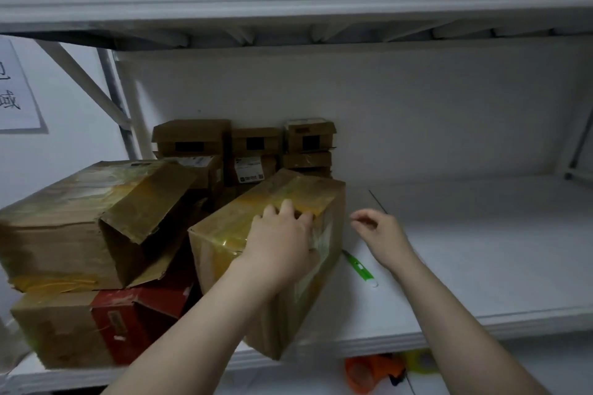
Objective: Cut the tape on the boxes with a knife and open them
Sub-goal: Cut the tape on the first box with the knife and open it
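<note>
So the taped box (224, 228) sits at an angle on the shelf (481, 250), front corner poking out past the edge. Yellowish tape runs along its top, uncut as far as I can see. The left hand (282, 234) is on its top right edge, fingers (285, 205) bent over the tape and thumb down the side face, so it's gripping the box. The right hand (382, 234) hangs in the air just right of the box, fingers loosely curled with nothing in them. The green knife (357, 266) lies flat on the shelf, just beside the box and under the right wrist, nobody touching it.

Left of all that is a big box (64, 212) with one end flap open, resting on a red box (144, 314). A stack of small boxes (253, 151) is against the back wall. An orange tape dispenser (369, 372) sits below the shelf.
</note>
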